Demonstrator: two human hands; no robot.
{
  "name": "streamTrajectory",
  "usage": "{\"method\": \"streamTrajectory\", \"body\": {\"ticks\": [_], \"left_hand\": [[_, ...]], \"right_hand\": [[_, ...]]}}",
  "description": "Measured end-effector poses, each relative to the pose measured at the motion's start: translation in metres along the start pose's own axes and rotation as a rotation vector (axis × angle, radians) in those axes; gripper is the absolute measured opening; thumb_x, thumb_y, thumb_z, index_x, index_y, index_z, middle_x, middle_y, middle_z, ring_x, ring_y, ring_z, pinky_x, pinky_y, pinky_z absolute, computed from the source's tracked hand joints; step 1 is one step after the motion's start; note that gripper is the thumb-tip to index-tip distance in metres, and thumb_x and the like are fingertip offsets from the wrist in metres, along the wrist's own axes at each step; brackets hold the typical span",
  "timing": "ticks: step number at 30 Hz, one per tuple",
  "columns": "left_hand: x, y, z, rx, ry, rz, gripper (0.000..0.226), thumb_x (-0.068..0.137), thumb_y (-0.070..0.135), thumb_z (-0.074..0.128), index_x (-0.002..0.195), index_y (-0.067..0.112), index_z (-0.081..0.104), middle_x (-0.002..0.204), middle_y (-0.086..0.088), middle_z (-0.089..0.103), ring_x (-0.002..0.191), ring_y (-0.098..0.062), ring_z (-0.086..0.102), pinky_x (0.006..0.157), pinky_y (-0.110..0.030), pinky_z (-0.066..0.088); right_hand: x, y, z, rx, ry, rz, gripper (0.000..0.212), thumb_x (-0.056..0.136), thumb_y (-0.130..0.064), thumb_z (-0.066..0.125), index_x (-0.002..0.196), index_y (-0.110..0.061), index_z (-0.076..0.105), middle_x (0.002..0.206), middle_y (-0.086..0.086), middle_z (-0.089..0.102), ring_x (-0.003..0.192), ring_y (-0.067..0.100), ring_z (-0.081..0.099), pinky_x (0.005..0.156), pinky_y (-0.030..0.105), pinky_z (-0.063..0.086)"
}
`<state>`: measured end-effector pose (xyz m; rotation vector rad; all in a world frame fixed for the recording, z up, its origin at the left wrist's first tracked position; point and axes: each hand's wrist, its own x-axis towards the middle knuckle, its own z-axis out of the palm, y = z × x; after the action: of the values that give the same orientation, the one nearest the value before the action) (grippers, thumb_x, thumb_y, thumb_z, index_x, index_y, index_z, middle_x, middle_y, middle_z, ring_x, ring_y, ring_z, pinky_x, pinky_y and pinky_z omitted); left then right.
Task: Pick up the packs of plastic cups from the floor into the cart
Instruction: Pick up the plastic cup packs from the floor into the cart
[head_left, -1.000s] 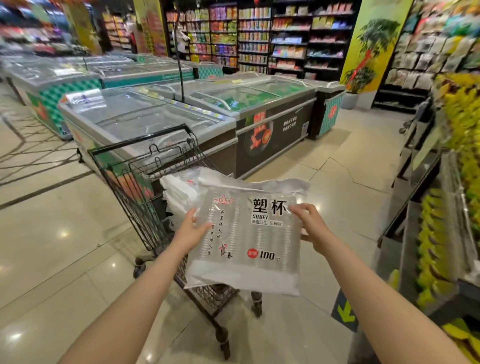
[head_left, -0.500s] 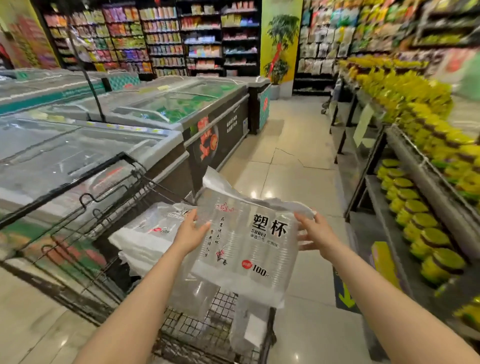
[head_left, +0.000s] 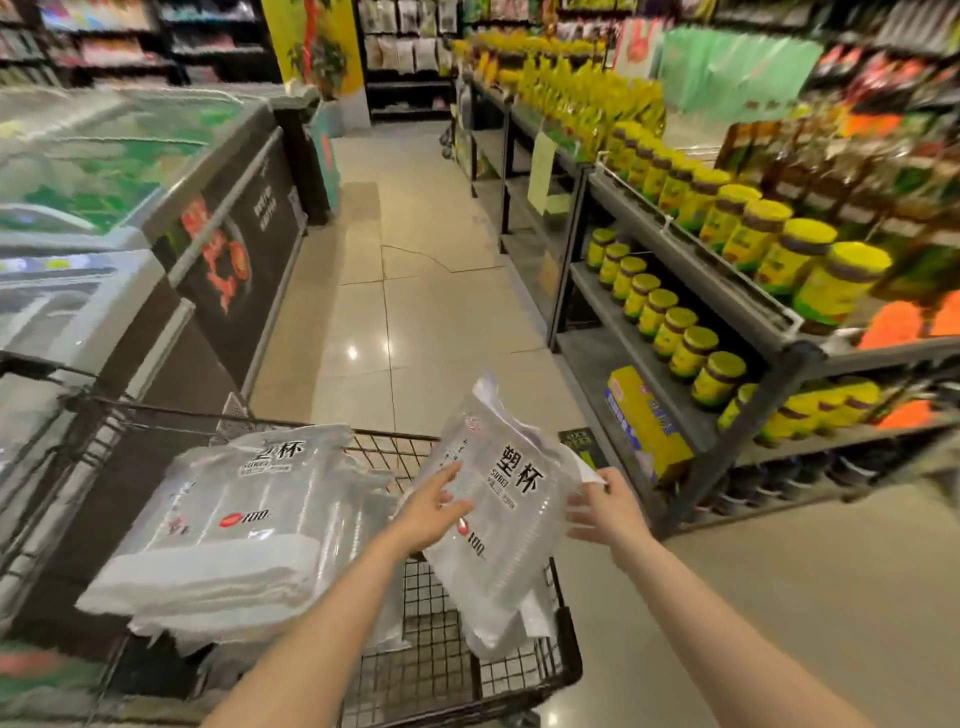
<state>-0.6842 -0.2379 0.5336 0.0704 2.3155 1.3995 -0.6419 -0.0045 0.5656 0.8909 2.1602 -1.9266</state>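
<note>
Both hands bracket the tilted pack of cups (head_left: 511, 512) at lower centre: left hand (head_left: 434, 512) flat on its face, right hand (head_left: 602, 512) open just beside its edge; cart (head_left: 566, 639) directly beneath, long axis pointing down into it

Supermarket aisle: a glossy beige tiled floor (head_left: 415, 312) runs up the centre of the frame, carrying bright ceiling-light reflections. Glass-topped chest freezers (head_left: 119, 171) line the left side, while grey metal shelving (head_left: 675, 291) at right holds rows of yellow-lidded jars (head_left: 670, 332). A yellow pillar (head_left: 317, 47) and dark shelves (head_left: 104, 47) close the upper left.
</note>
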Motion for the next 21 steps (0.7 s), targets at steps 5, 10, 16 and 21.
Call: {"method": "streamTrajectory", "body": {"ticks": [5,10,16,21], "left_hand": [[-0.017,-0.022,0.023,0.066,-0.112,-0.009,0.069,0.089,0.037,0.062,0.148,0.033,0.027,0.146,0.012,0.033,0.121,-0.018,0.047,0.085,-0.029,0.052],[-0.026,-0.062,0.046,0.105,-0.177,-0.077,0.07,0.09,0.04,0.06,0.148,0.023,0.026,0.154,0.001,0.028,0.133,-0.024,0.041,0.106,-0.036,0.038],[-0.002,-0.094,0.04,0.054,-0.077,-0.088,0.04,0.093,0.026,0.059,0.126,0.017,0.038,0.139,-0.009,0.043,0.104,-0.012,0.052,0.088,-0.022,0.044],[0.04,-0.121,0.038,0.122,-0.201,-0.005,0.087,0.084,0.038,0.066,0.152,0.028,0.012,0.157,0.002,0.021,0.143,-0.02,0.022,0.116,-0.049,0.023]], "right_hand": [[-0.022,0.056,0.021,-0.173,-0.212,0.1,0.014,0.094,-0.016,0.051,0.105,-0.016,0.042,0.102,0.011,0.058,0.082,0.02,0.06,0.063,0.032,0.056],[-0.033,0.1,0.037,-0.465,-0.424,0.022,0.068,0.081,-0.009,0.07,0.137,-0.026,0.035,0.127,0.001,0.042,0.109,0.018,0.054,0.088,0.033,0.053],[-0.023,0.097,0.059,-0.504,-0.355,-0.056,0.067,0.086,-0.014,0.063,0.145,-0.027,0.032,0.143,0.0,0.038,0.123,0.015,0.045,0.096,0.021,0.042],[0.006,0.122,0.079,-0.739,-0.168,-0.132,0.066,0.089,-0.028,0.063,0.147,-0.024,0.031,0.155,-0.001,0.025,0.145,0.017,0.016,0.114,0.025,0.008]]}}
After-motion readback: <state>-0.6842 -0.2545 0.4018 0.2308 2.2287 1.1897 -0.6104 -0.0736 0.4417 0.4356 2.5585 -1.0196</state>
